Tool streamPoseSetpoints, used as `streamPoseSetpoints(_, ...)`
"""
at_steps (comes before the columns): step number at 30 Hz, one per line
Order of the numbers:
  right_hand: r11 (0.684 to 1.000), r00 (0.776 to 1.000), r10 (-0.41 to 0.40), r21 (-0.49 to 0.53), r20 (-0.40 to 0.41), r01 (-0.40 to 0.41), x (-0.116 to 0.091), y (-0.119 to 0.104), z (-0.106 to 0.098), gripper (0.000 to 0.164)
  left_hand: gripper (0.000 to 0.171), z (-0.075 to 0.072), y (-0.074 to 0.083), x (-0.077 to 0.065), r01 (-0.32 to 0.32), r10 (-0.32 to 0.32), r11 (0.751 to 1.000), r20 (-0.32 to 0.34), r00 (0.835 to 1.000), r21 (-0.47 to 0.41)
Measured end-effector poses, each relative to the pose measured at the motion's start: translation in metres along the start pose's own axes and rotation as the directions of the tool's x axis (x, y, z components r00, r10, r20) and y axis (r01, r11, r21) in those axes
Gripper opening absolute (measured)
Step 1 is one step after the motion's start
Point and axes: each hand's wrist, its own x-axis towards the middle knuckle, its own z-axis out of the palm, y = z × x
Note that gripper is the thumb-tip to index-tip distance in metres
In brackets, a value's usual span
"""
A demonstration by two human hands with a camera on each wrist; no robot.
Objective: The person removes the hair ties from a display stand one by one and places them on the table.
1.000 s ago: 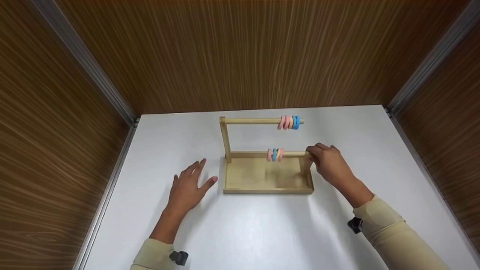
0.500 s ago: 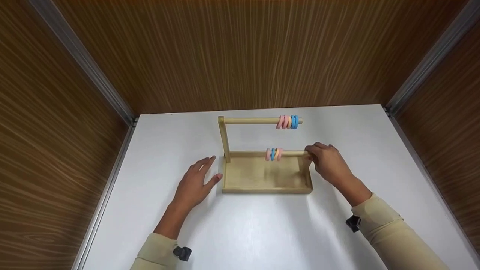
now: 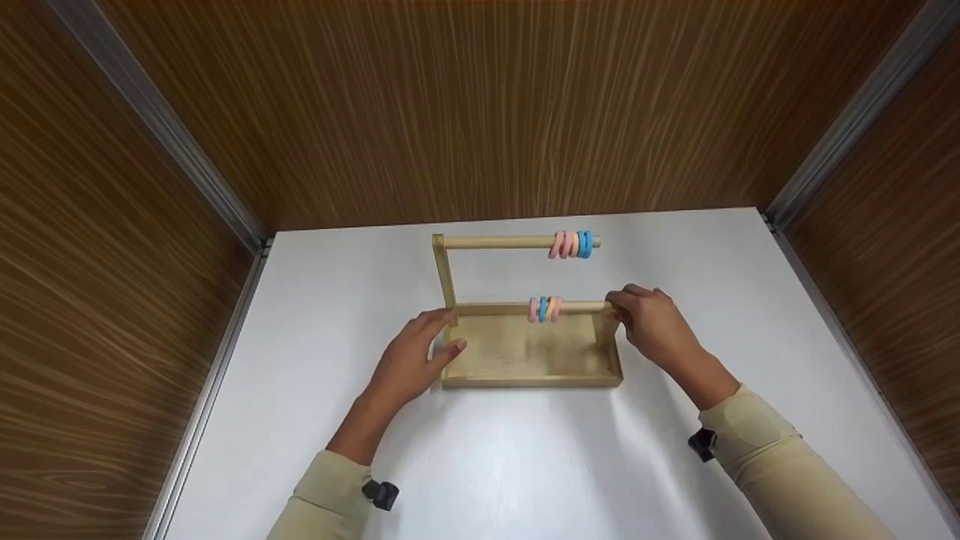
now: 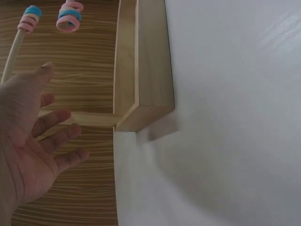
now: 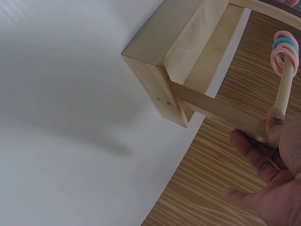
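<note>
Your right hand [image 3: 658, 324] pinching pale round wooden rod [image 3: 583, 307]; pink-blue-peach rings [image 3: 542, 309] hanging left of grip; left hand [image 3: 409, 360] spreading fingers.

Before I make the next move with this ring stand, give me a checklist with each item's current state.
1. Right hand gripping the top of the right post: ok.
2. Left hand touching the left post: cannot tell; they overlap in the head view.
3. Tray resting on the table: ok.
4. Five upper rings threaded on their rod: ok.
5. Four lower rings threaded on theirs: ok.
6. Upper rings well away from the free end: not ok; bunched close to it.
</note>
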Motion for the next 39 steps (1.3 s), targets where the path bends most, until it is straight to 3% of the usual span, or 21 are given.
streamPoseSetpoints(7, 1.0, 0.999, 0.03, 0.0, 0.03, -0.03, 0.002, 0.001, -0.001, 0.016, 0.062, 0.005, 0.008, 0.012, -0.044, 0.044, 0.999, 0.001, 0.999, -0.008)
streamPoseSetpoints(19, 1.0, 1.0, 0.009, 0.001, 0.005, -0.009, 0.002, 0.0, -0.003, 0.017, 0.061, 0.011, 0.02, 0.029, -0.07, 0.07, 0.997, 0.005, 0.998, 0.014)
streamPoseSetpoints(39, 0.999, 0.999, 0.031, -0.034, 0.02, -0.031, 0.003, 0.0, 0.0, 0.011, 0.058, 0.027, 0.035, 0.044, -0.131, 0.13, 0.991, 0.019, 0.991, 0.016)
